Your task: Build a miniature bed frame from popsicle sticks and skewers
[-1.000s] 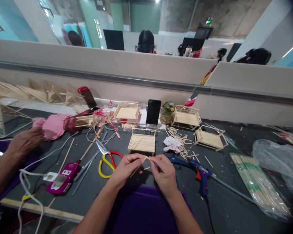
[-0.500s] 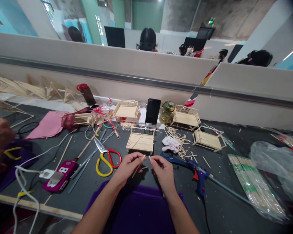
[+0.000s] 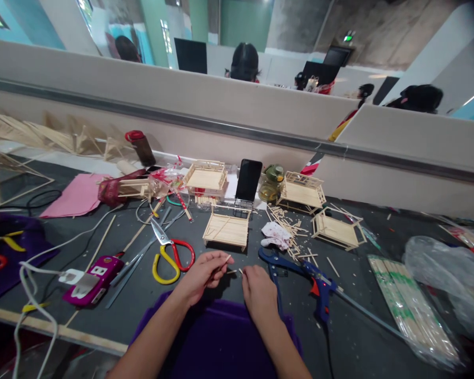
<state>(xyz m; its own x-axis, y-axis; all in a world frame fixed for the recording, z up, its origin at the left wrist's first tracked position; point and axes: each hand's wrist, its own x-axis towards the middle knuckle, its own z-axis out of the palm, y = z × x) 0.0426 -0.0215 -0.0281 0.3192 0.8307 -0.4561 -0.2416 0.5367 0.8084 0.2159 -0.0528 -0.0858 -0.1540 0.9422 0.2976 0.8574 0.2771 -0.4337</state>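
My left hand is closed in a pinch on a thin wooden stick, whose pale end sticks out past the fingertips. Another short stick end shows just below those fingers; what supports it is hidden. My right hand, back upward, is closed with a small pale stick tip at its fingertips. A gap separates the two hands. Just beyond them stands a miniature bed-like frame of wooden sticks, with loose sticks lying across it. Purple cloth lies beneath my forearms.
Scissors lie left of my hands, near a purple power strip. To the right are a blue glue gun, a crumpled cloth and scattered stick pieces. A phone stands behind. Bagged sticks lie far right.
My right hand has dropped lower and turned its back upward. My left hand has rolled, and its stick angles differently. The person's hand at far left has moved down, mostly out of view.
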